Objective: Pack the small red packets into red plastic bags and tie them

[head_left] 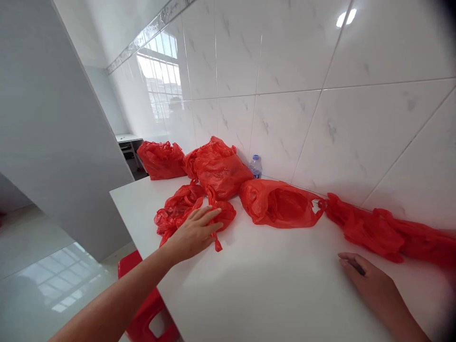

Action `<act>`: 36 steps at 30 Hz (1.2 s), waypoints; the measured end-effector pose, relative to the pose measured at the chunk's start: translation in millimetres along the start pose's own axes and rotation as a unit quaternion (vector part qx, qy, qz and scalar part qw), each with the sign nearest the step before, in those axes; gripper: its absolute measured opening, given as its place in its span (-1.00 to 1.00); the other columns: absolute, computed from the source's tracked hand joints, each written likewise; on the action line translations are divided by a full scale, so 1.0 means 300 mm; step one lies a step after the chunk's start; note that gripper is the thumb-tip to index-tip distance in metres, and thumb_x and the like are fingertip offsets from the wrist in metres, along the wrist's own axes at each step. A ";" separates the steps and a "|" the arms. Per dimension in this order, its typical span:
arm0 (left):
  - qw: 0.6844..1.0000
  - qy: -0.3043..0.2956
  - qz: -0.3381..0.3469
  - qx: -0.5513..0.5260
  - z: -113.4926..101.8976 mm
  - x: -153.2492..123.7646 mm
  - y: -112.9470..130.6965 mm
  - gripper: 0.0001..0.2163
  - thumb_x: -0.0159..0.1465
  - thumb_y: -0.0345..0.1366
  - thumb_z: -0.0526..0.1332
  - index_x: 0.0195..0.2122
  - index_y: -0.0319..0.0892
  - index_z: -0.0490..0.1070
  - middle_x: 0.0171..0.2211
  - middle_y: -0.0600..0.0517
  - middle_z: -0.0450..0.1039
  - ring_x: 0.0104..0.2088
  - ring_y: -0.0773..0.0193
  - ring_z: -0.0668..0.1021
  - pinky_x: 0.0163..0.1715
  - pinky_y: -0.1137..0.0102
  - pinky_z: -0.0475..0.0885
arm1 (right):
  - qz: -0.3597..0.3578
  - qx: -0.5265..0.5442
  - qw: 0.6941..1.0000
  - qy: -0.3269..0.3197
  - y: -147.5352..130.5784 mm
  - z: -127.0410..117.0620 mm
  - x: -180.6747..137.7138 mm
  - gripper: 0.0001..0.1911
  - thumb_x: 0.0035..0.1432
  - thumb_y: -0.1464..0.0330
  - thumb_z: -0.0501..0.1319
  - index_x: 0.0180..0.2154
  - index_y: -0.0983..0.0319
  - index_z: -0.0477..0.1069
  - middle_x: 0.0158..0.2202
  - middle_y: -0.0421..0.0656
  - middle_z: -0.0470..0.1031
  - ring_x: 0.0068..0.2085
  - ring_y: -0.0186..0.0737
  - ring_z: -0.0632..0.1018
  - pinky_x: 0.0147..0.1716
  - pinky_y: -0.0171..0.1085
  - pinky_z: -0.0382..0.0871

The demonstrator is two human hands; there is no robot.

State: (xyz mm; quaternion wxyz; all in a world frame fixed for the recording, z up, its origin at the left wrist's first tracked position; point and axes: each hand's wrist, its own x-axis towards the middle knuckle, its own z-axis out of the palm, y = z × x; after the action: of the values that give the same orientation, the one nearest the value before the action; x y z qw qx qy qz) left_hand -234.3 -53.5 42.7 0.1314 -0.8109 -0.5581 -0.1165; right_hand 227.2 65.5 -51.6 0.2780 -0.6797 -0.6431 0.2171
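Note:
My left hand reaches over a crumpled red plastic bag, its fingers stretched out and apart on the bag's right part. A knotted strip of the bag pokes out below the fingertips. To the right, my right hand hovers at or rests on the white table, fingers curled together. A dark spot shows between the fingers; whether it is a small object or a shadow is unclear. Above that hand, a long stretch of red plastic bags lies along the wall.
Behind stand a filled red bag and another red bag. An open-mouthed red bag lies on its side before a clear bottle with a blue cap. A red stool is below the table's left edge. White tiles line the wall.

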 end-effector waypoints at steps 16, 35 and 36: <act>0.979 -0.070 -0.175 0.079 0.169 0.056 0.030 -0.69 0.23 -0.29 0.09 -0.06 -0.31 0.40 -0.13 -0.25 0.45 -0.11 -0.08 0.44 -0.18 0.17 0.37 | 0.007 -0.008 1.000 -0.020 0.006 0.004 0.003 -0.63 0.04 0.04 0.08 -0.16 0.04 0.40 -0.15 -0.23 0.54 -0.12 -0.09 0.53 -0.17 -0.18 0.35; 0.977 0.159 0.139 -0.021 0.235 0.292 0.284 -0.71 0.23 -0.45 0.08 -0.02 -0.15 0.36 0.17 -0.17 0.21 0.17 -0.01 0.26 0.10 0.09 0.21 | -0.127 -0.009 0.987 0.100 -0.161 0.086 -0.041 -0.73 0.13 0.30 0.02 -0.18 0.19 0.41 -0.19 -0.11 0.49 -0.16 -0.12 0.50 -0.18 -0.18 0.36; 0.976 0.186 0.113 -0.022 0.260 0.319 0.290 -0.67 0.23 -0.43 0.10 0.03 -0.13 0.33 0.22 -0.19 0.14 0.21 -0.06 0.21 0.12 0.03 0.18 | -0.172 -0.010 0.978 0.116 -0.188 0.113 -0.040 -0.73 0.13 0.34 0.02 -0.18 0.20 0.41 -0.17 -0.09 0.46 -0.14 -0.12 0.49 -0.15 -0.17 0.35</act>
State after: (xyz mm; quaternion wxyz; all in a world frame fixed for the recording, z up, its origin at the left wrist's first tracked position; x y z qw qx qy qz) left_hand -116.2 27.3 -5.5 0.2278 -0.8357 -0.4256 -0.2618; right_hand 161.8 58.0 -40.8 0.3768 -0.5820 -0.7163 0.0789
